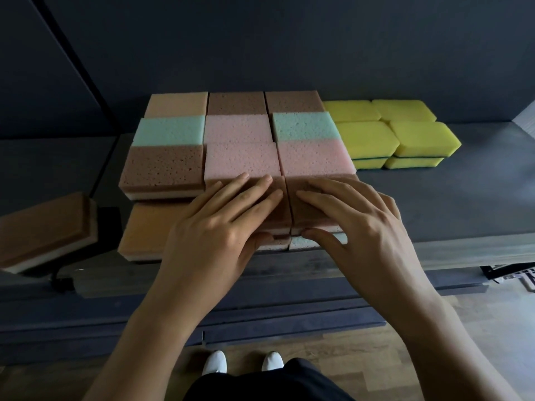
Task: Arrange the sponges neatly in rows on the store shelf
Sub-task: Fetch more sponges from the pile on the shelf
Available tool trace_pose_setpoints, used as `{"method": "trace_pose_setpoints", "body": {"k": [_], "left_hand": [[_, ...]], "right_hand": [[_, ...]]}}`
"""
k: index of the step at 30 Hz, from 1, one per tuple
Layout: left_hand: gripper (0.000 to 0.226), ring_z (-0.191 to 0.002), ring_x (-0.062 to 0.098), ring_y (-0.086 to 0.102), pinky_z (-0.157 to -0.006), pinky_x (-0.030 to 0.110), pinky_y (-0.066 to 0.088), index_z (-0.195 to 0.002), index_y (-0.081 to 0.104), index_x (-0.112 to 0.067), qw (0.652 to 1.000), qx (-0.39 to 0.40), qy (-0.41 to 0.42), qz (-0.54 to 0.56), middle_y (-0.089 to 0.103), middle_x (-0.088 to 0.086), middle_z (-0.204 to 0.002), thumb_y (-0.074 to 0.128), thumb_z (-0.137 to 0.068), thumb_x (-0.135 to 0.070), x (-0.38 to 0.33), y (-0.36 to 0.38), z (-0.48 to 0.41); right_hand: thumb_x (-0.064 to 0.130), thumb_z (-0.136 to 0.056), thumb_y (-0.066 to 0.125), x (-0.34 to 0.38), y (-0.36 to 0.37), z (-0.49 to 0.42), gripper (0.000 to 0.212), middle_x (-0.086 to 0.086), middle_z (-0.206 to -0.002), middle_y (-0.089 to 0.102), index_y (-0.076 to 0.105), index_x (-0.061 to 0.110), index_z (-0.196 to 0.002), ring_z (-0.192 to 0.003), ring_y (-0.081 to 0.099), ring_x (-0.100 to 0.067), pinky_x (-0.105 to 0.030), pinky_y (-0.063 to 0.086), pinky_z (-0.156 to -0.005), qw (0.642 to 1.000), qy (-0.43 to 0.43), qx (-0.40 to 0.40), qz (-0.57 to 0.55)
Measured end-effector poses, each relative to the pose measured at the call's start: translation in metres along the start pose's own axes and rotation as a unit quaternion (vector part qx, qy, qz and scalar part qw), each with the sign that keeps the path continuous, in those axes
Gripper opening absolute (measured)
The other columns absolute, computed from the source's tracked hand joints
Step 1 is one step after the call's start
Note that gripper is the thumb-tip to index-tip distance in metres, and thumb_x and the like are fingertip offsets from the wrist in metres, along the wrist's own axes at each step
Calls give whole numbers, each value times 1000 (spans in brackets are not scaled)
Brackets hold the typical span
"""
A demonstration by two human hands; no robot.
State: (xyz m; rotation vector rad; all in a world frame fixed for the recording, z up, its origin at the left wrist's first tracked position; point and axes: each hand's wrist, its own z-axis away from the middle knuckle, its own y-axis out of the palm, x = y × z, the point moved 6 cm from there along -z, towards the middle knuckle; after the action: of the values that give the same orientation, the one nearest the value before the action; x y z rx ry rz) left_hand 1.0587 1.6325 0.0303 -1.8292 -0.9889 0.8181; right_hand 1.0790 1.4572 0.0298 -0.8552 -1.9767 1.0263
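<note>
Stacked sponges fill the dark shelf (434, 198) in rows: brown, pink, mint and orange ones. In the front row two brown sponges lie side by side on lower sponges. My left hand (220, 227) grips the left brown sponge (282, 208), fingers flat on top and thumb at its front edge. My right hand (356, 224) grips the right brown sponge (307, 215) the same way. An orange sponge (144, 230) sits at the front left, one layer lower. Pink sponges (243, 159) lie just behind my fingertips.
Yellow sponges (399, 134) with green bases stand in a block at the back right. A dark reflective side panel (43, 140) at the left mirrors a brown sponge. Bare shelf lies right of my hands. Lower dark shelf edges, wooden floor and my white shoes (243, 361) show below.
</note>
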Motion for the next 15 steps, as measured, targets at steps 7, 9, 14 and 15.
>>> {"method": "trace_pose_setpoints", "body": {"k": [7,9,14,15], "left_hand": [[63,-142,18,33,-112,43,36,-142,49,-19,1000,15,-3,8,41,-3,-151,71,-83,-20,1,0,-3],[72,-143,17,32,-113,41,34,-143,48,-20,999,31,-4,-5,39,-4,-153,79,-78,-22,2,1,-3],[80,-141,18,36,-111,42,37,-142,49,-20,1000,21,-15,3,41,-4,-151,84,-70,-14,1,1,-4],[81,-141,17,35,-111,42,37,-141,49,-20,1000,16,-17,4,41,-4,-151,84,-70,-13,1,1,-5]], "right_hand": [[34,-78,78,3,3,-3,55,13,-137,56,62,28,-129,-133,46,-15,-37,36,-103,1000,-2,-2,2],[34,-74,81,3,3,-1,63,10,-139,54,59,27,-133,-134,45,-16,-37,36,-104,1000,-10,14,21],[29,-70,85,2,6,-1,71,12,-141,52,56,28,-135,-136,42,-15,-33,30,-106,999,3,14,39],[29,-70,85,2,7,-2,71,13,-141,52,56,29,-135,-136,42,-15,-32,29,-106,999,6,12,38]]}}
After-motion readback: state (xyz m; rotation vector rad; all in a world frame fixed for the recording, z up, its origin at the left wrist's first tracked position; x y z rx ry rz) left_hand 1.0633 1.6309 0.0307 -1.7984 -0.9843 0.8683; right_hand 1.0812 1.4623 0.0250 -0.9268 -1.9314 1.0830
